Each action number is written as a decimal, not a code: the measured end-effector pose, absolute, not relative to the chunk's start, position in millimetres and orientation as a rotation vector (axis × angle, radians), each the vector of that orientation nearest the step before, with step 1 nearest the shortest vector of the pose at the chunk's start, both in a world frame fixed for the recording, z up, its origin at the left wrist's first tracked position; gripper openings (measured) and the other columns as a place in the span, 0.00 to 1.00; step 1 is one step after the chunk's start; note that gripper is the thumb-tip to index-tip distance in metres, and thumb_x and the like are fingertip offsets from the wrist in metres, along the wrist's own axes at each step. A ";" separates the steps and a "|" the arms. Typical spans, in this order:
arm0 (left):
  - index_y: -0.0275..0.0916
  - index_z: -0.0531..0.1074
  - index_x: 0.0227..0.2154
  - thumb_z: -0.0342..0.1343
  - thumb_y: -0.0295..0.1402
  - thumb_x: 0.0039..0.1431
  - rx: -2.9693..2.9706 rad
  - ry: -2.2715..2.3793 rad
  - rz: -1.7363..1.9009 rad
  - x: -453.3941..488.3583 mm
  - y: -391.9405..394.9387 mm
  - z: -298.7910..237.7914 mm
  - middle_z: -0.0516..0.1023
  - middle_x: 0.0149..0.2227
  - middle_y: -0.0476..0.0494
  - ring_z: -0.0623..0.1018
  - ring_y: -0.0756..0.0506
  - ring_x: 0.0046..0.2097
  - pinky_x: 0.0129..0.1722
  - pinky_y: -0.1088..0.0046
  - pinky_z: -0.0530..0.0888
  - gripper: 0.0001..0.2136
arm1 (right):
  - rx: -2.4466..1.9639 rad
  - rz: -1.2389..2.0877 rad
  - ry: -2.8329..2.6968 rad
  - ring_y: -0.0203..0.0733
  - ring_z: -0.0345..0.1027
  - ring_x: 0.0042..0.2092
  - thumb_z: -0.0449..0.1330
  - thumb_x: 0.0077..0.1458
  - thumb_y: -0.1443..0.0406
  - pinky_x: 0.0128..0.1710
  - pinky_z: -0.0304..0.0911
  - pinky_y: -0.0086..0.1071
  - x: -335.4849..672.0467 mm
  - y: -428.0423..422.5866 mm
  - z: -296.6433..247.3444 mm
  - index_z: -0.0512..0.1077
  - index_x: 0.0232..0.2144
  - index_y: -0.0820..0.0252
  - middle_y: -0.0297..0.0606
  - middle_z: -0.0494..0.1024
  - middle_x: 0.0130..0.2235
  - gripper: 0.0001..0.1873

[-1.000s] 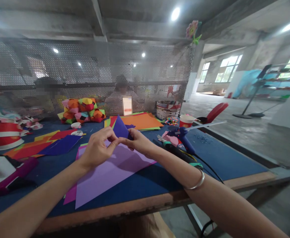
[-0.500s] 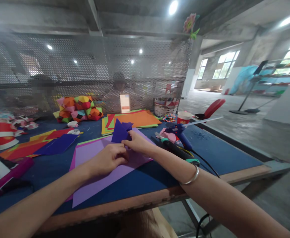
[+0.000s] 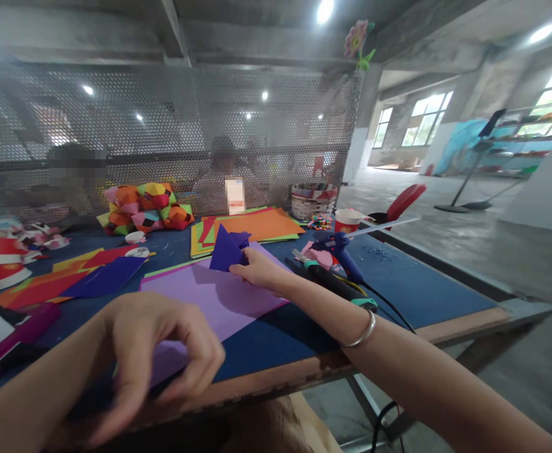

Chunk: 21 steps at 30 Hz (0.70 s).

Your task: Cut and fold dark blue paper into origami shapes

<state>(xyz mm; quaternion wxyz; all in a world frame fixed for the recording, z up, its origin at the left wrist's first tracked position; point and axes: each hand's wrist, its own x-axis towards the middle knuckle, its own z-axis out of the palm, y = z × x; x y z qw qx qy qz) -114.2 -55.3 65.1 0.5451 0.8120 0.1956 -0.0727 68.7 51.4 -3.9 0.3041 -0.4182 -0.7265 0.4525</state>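
My right hand (image 3: 257, 267) pinches a folded piece of dark blue-purple paper (image 3: 226, 250), which stands up in a pointed shape above the lilac sheets. Under it lies a lilac paper sheet (image 3: 219, 302) with magenta and green edges showing beneath. Raised over the front left of that sheet, near the table edge, my left hand (image 3: 167, 352) is empty; its thumb points down, apart from the curled fingers. A hot glue gun (image 3: 344, 258) and green-and-black pliers (image 3: 327, 277) lie to the right of my right hand.
Orange, red and green paper sheets (image 3: 261, 225) are stacked behind. Folded paper balls (image 3: 146, 207) sit by the mesh screen. A woven basket (image 3: 312, 201) and paper cup (image 3: 348, 221) stand back right. More coloured paper (image 3: 101, 277) lies left. A person (image 3: 224, 163) sits beyond the mesh.
My left hand has let go of the folded paper and moved toward me and to the left, its thumb and fingers parting. My right hand stays on the paper.
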 end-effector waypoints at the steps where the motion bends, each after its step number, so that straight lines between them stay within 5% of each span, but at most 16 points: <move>1: 0.49 0.69 0.20 0.68 0.62 0.51 1.867 0.422 -0.212 -114.7 -58.7 68.7 0.76 0.26 0.41 0.77 0.38 0.30 0.35 0.59 0.78 0.24 | -1.110 1.206 -1.921 0.40 0.67 0.27 0.65 0.58 0.63 0.26 0.56 0.32 68.7 51.2 -3.4 0.67 0.38 0.54 0.28 0.71 0.25 0.10; 3: 0.48 0.63 0.17 0.68 0.65 0.48 1.821 0.460 -0.078 -113.6 -61.2 68.2 0.69 0.22 0.44 0.71 0.40 0.27 0.35 0.56 0.77 0.29 | -1.107 1.219 -1.913 0.40 0.66 0.27 0.66 0.57 0.64 0.26 0.56 0.31 68.5 50.5 -2.5 0.67 0.37 0.54 0.27 0.70 0.25 0.10; 6: 0.45 0.59 0.15 0.75 0.57 0.46 1.752 0.680 0.629 -112.9 -51.7 58.1 0.62 0.20 0.50 0.65 0.46 0.25 0.34 0.60 0.75 0.31 | -1.079 1.234 -1.907 0.37 0.64 0.26 0.65 0.58 0.65 0.26 0.55 0.31 67.8 49.3 -2.3 0.65 0.36 0.54 0.26 0.68 0.24 0.10; 11: 0.44 0.71 0.26 0.71 0.51 0.55 1.514 0.927 1.368 -139.0 -12.2 47.4 0.70 0.30 0.51 0.69 0.49 0.30 0.34 0.70 0.73 0.19 | -1.019 1.238 -1.914 0.36 0.64 0.28 0.68 0.57 0.62 0.27 0.57 0.30 67.8 50.7 -5.3 0.65 0.38 0.54 0.27 0.70 0.29 0.14; 15: 0.40 0.77 0.32 0.74 0.45 0.51 1.410 1.119 1.466 -159.2 8.5 37.3 0.77 0.34 0.49 0.73 0.51 0.31 0.31 0.75 0.72 0.16 | -0.962 1.212 -1.951 0.43 0.71 0.37 0.75 0.48 0.63 0.35 0.64 0.34 69.1 50.3 -4.6 0.67 0.40 0.56 0.33 0.76 0.36 0.23; 21: 0.43 0.81 0.47 0.75 0.46 0.52 1.369 1.102 1.296 -148.3 5.2 26.1 0.84 0.44 0.42 0.81 0.48 0.36 0.35 0.73 0.77 0.22 | -0.756 1.260 -2.075 0.46 0.75 0.44 0.76 0.51 0.62 0.45 0.69 0.38 69.6 37.9 4.3 0.73 0.41 0.55 0.39 0.82 0.43 0.18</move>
